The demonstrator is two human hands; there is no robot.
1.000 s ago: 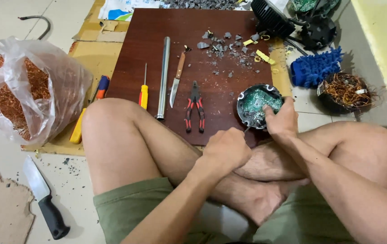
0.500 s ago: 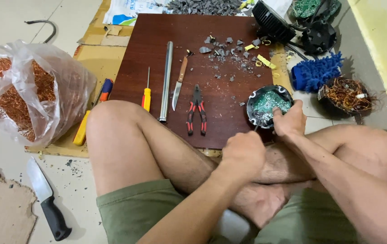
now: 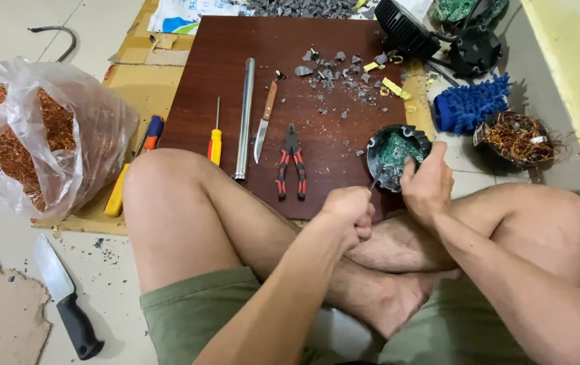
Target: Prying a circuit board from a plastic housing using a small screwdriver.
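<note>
My left hand is fisted, its grip clamped on a thin metal tool whose tip meets the round black housing. My right hand grips that housing's near rim on the brown board. Beyond lie red-handled pliers.

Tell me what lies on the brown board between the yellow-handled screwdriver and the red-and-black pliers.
In the head view, a long grey metal tube and a wooden-handled knife lie between the yellow-handled screwdriver and the red-and-black pliers, all roughly parallel on the brown board.
</note>
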